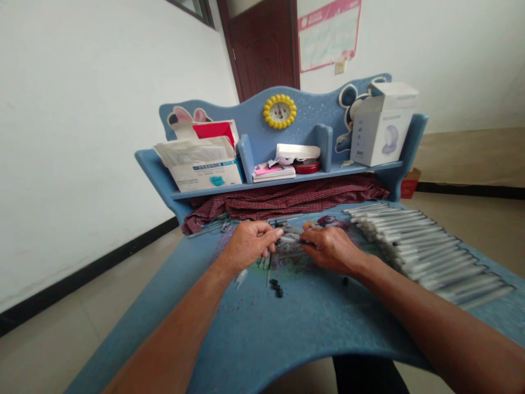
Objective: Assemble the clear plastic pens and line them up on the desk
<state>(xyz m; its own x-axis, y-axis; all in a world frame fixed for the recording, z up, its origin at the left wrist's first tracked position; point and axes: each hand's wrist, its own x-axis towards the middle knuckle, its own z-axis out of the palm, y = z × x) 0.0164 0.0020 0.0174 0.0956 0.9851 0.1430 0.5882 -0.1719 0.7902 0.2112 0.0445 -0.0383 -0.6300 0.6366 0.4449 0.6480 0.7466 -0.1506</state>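
Over the middle of the blue desk point(246, 323), my left hand point(252, 243) is closed in a pinch, thumb pointing right. Whatever lies between its fingertips is too small to make out. My right hand point(331, 247) faces it with curled fingers, closed around something dark and thin that I cannot name. A greyish piece point(292, 230) shows in the gap between the hands. Below them lie several small black caps point(276, 288) and, by my left wrist, short clear tubes point(241, 278). One more black piece point(345, 281) rests under my right forearm.
Many pale pen-like tubes point(426, 251) are stacked in rows at the right. A red checked cloth point(287, 200) lies beneath the shelf point(221, 189). On the shelf stand a mask box point(209, 175), a white carton point(381, 128) and a stack of papers point(274, 175).
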